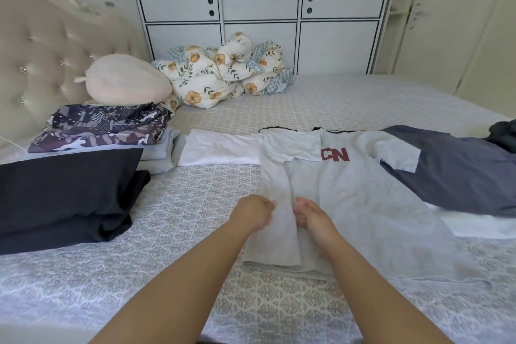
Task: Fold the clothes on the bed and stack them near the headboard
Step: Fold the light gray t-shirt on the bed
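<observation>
A light grey T-shirt (360, 198) with red letters lies flat on the bed (195, 204), its left side folded in over the middle. My left hand (252, 215) rests on the outer edge of that folded strip, fingers bent onto the cloth. My right hand (312, 218) lies on its inner edge, fingers loosely curled against the fabric. A white garment (220, 149) sits under the shirt's left sleeve. Folded clothes are stacked by the headboard (42, 50): a patterned purple piece (106, 126) on pale blue ones, and black folded clothing (64, 193) in front.
A dark blue-grey garment (460, 173) spreads at the right, with a darker item (502, 134) beyond it. A cream plush pillow (125, 79) and a crumpled floral quilt (223, 72) lie at the back against a white wardrobe (259, 8).
</observation>
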